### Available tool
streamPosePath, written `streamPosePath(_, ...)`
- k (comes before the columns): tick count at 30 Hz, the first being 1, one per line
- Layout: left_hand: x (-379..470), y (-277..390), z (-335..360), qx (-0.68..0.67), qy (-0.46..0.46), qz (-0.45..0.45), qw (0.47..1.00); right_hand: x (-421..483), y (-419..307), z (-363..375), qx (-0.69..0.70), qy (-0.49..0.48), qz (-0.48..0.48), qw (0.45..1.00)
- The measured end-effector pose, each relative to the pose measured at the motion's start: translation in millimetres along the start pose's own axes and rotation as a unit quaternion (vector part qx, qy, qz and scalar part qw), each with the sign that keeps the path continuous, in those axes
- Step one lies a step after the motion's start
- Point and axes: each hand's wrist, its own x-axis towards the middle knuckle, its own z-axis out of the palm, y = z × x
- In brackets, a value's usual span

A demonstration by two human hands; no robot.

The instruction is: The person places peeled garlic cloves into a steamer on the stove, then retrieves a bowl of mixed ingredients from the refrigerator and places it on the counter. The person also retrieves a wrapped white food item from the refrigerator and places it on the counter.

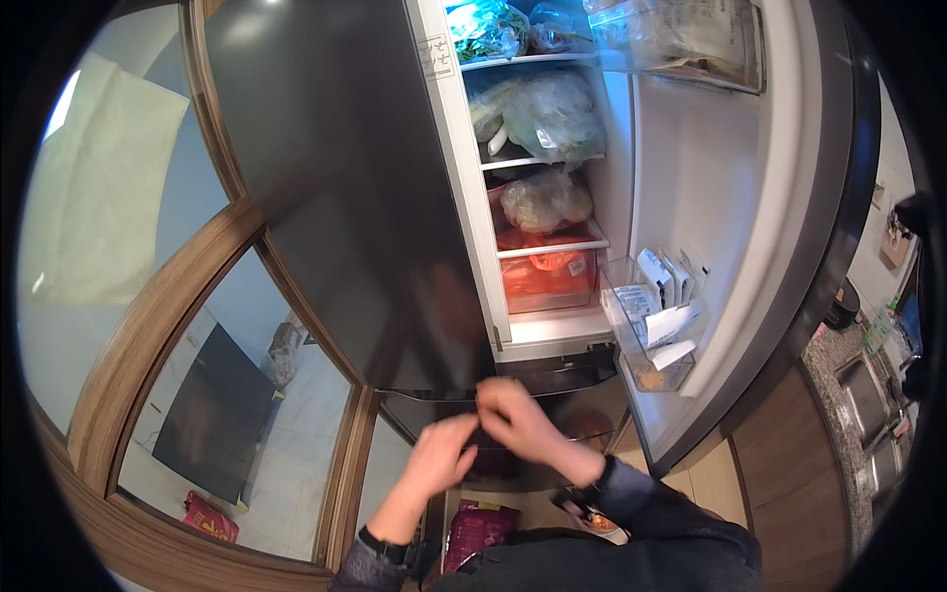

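Observation:
My left hand and my right hand meet at the fingertips in front of the refrigerator's lower drawers. Their fingers are bent and slightly blurred, and I cannot make out whether anything small is between them. Before me the right refrigerator door stands wide open, while the dark left door is closed. Inside, clear plastic bags of produce fill a shelf. Below them sits another tied clear bag with pale rounded contents. A red plastic bag lies in the bottom bin.
The low door bin holds white packets and juts out to the right. By my feet are a purple package and a box with a food picture. Wood-framed glass panels stand left; a sink is far right.

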Motion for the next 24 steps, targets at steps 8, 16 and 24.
streamPosePath(8, -372, -40, 164, -0.009, -0.527, -0.455, 0.718, -337, -12, -142, 0.002, 0.263, 0.575, 0.774)
streamPosePath(16, -402, 25, 197, -0.129, -0.131, -0.365, 0.913, -232, -60, -144, 0.079, 0.463, 0.361, 0.806)
streamPosePath(24, -411, 232, 148, -0.009, -0.062, -0.67, 0.74, -198, -91, -44, 0.058, -0.193, 0.195, 0.96)
